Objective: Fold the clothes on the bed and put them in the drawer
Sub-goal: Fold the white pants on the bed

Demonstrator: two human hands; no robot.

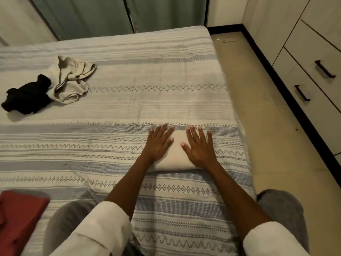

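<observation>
- Head view: looked down over a bed (129,111) spread with a striped and zigzag-patterned cover in white, grey and blue.
- Folded cream garment (178,156): lay flat as a compact rectangle near the bed's right edge, close to the viewer; squared off at its near fold.
- Left hand (158,143): pressed palm-down on the left part of the folded garment; fingers straight and spread wide, gripping nothing; fingertips reached just past the far edge onto the cover.
- Right hand (200,146): pressed palm-down on the right part of the same garment; fingers likewise straight and fanned out, holding nothing; thumb pointed inward toward the left hand, the two apart.
- White rolled-up sleeves (96,231): seen at both forearms along the bottom edge; grey-clad knees on either side.
- Crumpled beige garment (72,82): lay unfolded at the far left of the bed; touched a bunched black garment (27,97) just to its left; both well apart from the hands.
- Red cloth (18,217): lay at the near-left corner, partly cut off by the frame.
- Drawers (311,74): stood shut along the right wall with dark bar handles, across a strip of tiled floor from the bed.
- Grey-green curtains (103,13): hung beyond the bed's far side.
</observation>
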